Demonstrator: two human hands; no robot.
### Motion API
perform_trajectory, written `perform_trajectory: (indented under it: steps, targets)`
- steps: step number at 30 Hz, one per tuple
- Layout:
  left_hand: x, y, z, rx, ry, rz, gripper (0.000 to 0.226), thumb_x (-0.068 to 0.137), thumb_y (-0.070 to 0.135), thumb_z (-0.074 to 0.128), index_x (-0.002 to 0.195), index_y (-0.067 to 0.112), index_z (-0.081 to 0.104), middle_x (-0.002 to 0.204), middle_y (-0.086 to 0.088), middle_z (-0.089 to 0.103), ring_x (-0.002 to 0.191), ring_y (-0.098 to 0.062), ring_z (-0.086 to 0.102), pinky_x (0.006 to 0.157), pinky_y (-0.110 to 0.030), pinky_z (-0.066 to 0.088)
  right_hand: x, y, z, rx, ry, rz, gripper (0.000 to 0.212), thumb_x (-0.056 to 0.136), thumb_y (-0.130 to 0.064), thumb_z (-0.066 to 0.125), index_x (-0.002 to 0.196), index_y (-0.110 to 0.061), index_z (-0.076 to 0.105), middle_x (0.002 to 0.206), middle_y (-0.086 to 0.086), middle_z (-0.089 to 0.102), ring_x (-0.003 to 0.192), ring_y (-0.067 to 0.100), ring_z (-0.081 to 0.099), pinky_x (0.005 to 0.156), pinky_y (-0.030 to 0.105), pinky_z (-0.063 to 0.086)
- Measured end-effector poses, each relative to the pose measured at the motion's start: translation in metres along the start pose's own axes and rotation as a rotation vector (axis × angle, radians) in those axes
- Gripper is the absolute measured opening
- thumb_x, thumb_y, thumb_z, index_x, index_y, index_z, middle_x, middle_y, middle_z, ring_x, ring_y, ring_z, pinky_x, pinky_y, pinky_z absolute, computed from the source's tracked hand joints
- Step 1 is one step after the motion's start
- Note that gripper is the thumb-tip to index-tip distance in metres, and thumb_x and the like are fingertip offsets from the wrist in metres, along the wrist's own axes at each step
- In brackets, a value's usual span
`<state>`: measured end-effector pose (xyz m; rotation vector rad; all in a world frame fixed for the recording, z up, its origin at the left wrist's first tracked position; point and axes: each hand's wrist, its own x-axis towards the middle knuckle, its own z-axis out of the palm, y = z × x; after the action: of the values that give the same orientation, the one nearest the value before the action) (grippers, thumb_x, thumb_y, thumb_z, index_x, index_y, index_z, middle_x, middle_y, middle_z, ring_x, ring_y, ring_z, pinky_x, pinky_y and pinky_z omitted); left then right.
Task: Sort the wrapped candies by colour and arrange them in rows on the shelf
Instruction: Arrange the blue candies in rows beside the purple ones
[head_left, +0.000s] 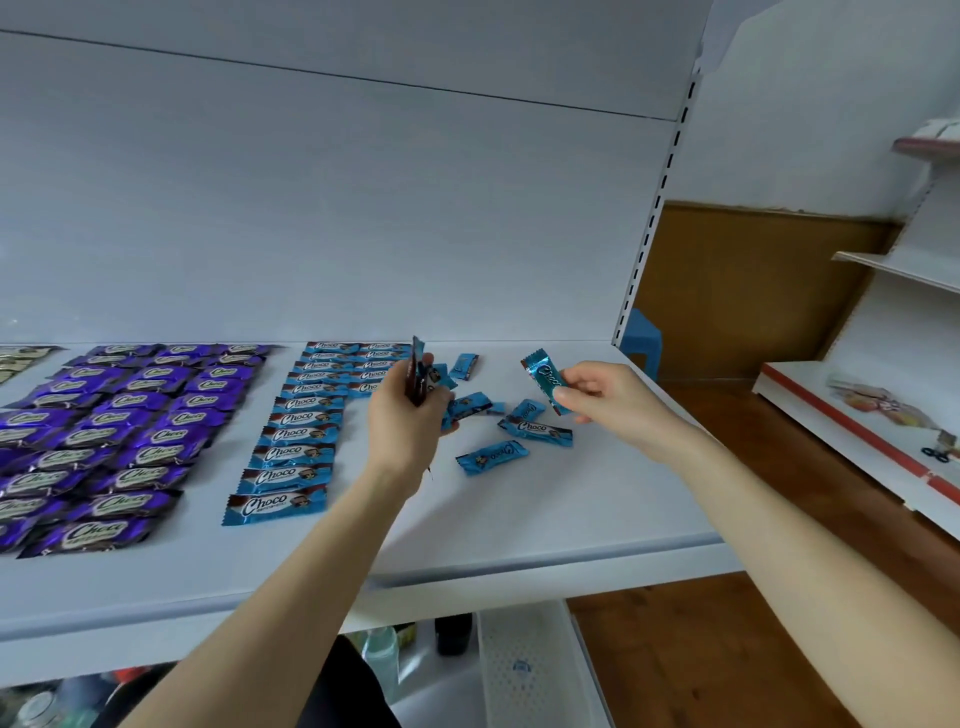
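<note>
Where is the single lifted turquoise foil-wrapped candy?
Head view, right of centre: the right hand pinches the turquoise foil-wrapped candy above the loose blue candies.

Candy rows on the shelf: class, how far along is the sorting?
Done: purple candies sit in rows, blue rows started. In hand: left hand grips a stack of candies, right hand pinches one blue candy. Left: loose blue candies lie scattered beside them.

"Choco" stands in white script on the blue candies (275, 506) laid in rows on the shelf (519, 519), and on the purple candies (98, 532) to their left. The teal candy (545, 378) pinched in my right grip (605, 397) reads "Choco" too, as do the loose candies (535, 428) near it. The small print beneath each is too blurred to read. The stack (417, 376) in my left grip (410, 421) shows only its edges.
</note>
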<state>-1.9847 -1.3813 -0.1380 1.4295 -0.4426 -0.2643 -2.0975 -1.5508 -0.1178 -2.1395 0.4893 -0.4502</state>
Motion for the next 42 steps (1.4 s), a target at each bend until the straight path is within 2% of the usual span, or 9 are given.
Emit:
perform_trajectory:
  steps: [3,7,13,18,21,27,31,37,42]
  targets:
    - [0.002,0.008,-0.015,-0.135,-0.001,-0.074,0.026,0.090,-0.005,0.054,0.112,0.010,0.054,0.092,-0.011,0.061,0.086,-0.021,0.065,0.061,-0.022,0.058,0.010,-0.012,0.010,0.083,-0.051,0.029,0.014,0.093,-0.009,0.050,0.105,-0.009,0.059,0.089,0.002,0.066,0.084,0.009,0.063,0.072,0.020,0.053]
    - [0.007,0.017,-0.036,-0.139,-0.009,-0.116,0.024,0.089,-0.003,0.055,0.093,0.020,0.058,0.081,-0.004,0.063,0.070,-0.011,0.064,0.051,-0.019,0.055,0.024,-0.030,0.027,0.153,-0.076,-0.010,0.018,0.092,-0.006,0.051,0.109,-0.003,0.058,0.083,0.002,0.064,0.066,0.003,0.064,0.058,0.015,0.051]
    - [0.018,0.030,-0.067,-0.128,0.016,-0.096,0.022,0.089,-0.005,0.053,0.097,0.015,0.057,0.080,-0.002,0.063,0.055,-0.004,0.064,0.044,-0.017,0.051,0.049,-0.057,0.057,0.335,-0.106,0.024,0.013,0.092,-0.008,0.053,0.104,-0.007,0.058,0.081,0.009,0.066,0.059,0.011,0.064,0.053,0.018,0.050]
    - [0.032,0.036,-0.091,-0.147,0.023,-0.122,0.022,0.089,-0.004,0.055,0.107,0.009,0.058,0.087,-0.008,0.063,0.071,-0.015,0.063,0.048,-0.019,0.054,0.067,-0.070,0.082,0.504,-0.121,0.008,0.012,0.091,-0.005,0.053,0.098,-0.002,0.062,0.083,0.008,0.065,0.072,0.013,0.064,0.065,0.016,0.053]
    - [0.042,0.039,-0.105,-0.162,0.030,-0.134,0.022,0.089,0.000,0.057,0.109,0.009,0.059,0.089,-0.009,0.063,0.072,-0.014,0.065,0.049,-0.020,0.054,0.073,-0.068,0.096,0.481,-0.037,-0.046,0.019,0.086,0.001,0.058,0.104,0.007,0.062,0.084,0.003,0.065,0.071,0.002,0.063,0.066,0.011,0.051]
    - [0.057,0.037,-0.127,-0.174,0.060,-0.143,0.018,0.091,0.006,0.057,0.108,0.007,0.058,0.097,-0.008,0.062,0.076,-0.014,0.065,0.051,-0.020,0.055,0.080,-0.062,0.115,0.441,0.036,-0.122,0.031,0.080,0.008,0.062,0.093,-0.019,0.062,0.090,-0.005,0.064,0.073,-0.002,0.062,0.068,0.009,0.047]
    - [0.063,0.035,-0.129,-0.154,0.057,-0.138,0.020,0.090,0.007,0.058,0.109,0.010,0.059,0.100,-0.006,0.062,0.079,-0.017,0.066,0.052,-0.021,0.056,0.082,-0.057,0.124,0.414,0.015,-0.080,0.028,0.078,0.008,0.065,0.089,-0.018,0.061,0.091,-0.002,0.064,0.075,0.006,0.062,0.069,0.013,0.050]
    - [0.062,0.025,-0.132,-0.195,0.101,-0.157,0.019,0.089,0.008,0.060,0.107,0.013,0.062,0.100,-0.007,0.065,0.072,-0.013,0.069,0.051,-0.019,0.053,0.081,-0.043,0.129,0.003,-0.117,-0.043,0.017,0.078,-0.007,0.069,0.092,-0.016,0.065,0.086,0.002,0.063,0.074,0.013,0.054,0.063,0.017,0.042]
    - [0.057,0.024,-0.136,-0.225,0.090,-0.163,0.020,0.088,0.007,0.059,0.106,0.016,0.062,0.102,-0.006,0.066,0.078,-0.014,0.069,0.052,-0.020,0.054,0.077,-0.036,0.135,-0.521,-0.120,-0.263,0.032,0.084,-0.026,0.065,0.113,-0.012,0.064,0.105,0.008,0.060,0.101,0.021,0.054,0.083,0.029,0.041]
